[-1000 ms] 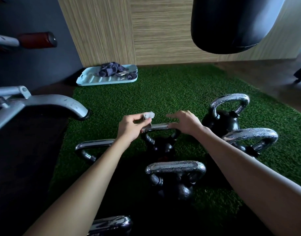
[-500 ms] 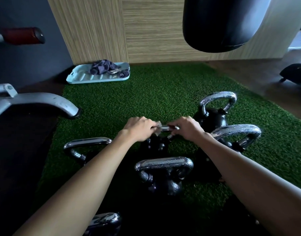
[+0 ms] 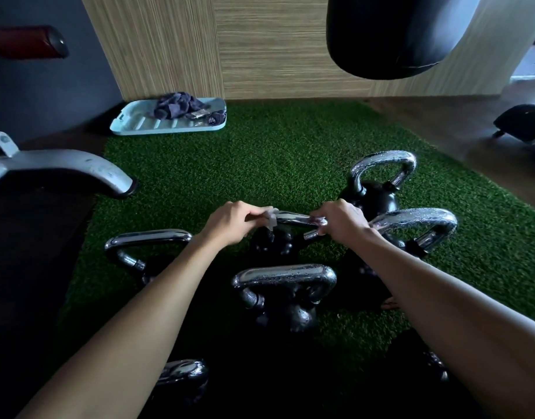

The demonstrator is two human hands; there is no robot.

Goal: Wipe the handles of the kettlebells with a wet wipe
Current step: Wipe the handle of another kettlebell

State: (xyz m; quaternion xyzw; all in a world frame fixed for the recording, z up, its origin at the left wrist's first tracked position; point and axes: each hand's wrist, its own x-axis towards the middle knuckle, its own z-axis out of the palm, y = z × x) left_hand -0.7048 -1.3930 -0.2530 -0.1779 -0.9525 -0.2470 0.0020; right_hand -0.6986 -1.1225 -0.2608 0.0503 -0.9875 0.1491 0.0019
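Note:
Several black kettlebells with chrome handles stand on green turf. The middle kettlebell's handle [image 3: 293, 219] runs between my two hands. My left hand [image 3: 233, 220] grips its left end through a small white wet wipe [image 3: 270, 219], fingers curled over the bar. My right hand [image 3: 340, 220] grips the handle's right end. The kettlebell's black body [image 3: 273, 244] shows below. Other handles look beaded with droplets: the near one [image 3: 285, 275], the far right one [image 3: 384, 164] and the right one [image 3: 417, 217].
A dry-looking kettlebell handle [image 3: 148, 238] sits at left, another [image 3: 181, 370] near the bottom edge. A light blue tray [image 3: 139, 125] holding dark cloth lies by the wooden wall. A grey machine leg [image 3: 78, 167] reaches in from the left; a black punching bag [image 3: 396, 34] hangs overhead.
My left hand came down from above the handle with the wipe and closed round the bar. My right hand went from touching the handle to gripping it, and the hands have moved slightly apart.

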